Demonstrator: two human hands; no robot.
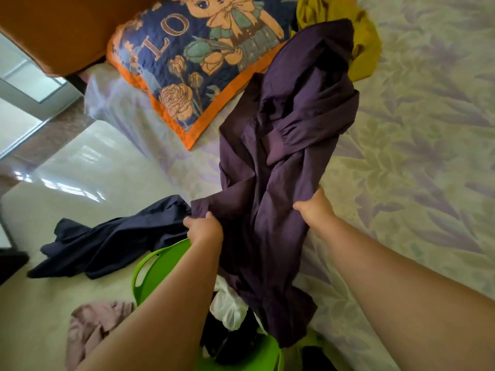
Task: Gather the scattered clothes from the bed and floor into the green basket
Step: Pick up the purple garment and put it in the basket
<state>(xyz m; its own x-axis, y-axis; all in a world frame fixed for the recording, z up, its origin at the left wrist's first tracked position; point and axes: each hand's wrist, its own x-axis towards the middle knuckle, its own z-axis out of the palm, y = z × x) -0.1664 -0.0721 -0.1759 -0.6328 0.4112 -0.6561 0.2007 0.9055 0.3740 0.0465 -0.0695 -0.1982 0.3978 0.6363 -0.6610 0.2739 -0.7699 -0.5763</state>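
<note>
A long dark purple garment [284, 145] stretches from the bed down into the green basket [150, 266] at the bottom centre. My left hand [205, 227] grips its left edge above the basket rim. Its right side is gripped by my right hand [316, 207]. White and dark clothes [227, 303] lie inside the basket. On the floor to the left are a navy garment [107, 242] and a dusty pink garment [91, 325]. A mustard yellow garment [359, 38] lies on the bed beyond the purple one.
A blue pillow with an orange border [198, 62] lies at the head of the bed. The bedsheet [417, 145] has a pale leaf pattern. Glossy pale floor tiles [80, 167] spread to the left, with a brown headboard [59, 30] at the top left.
</note>
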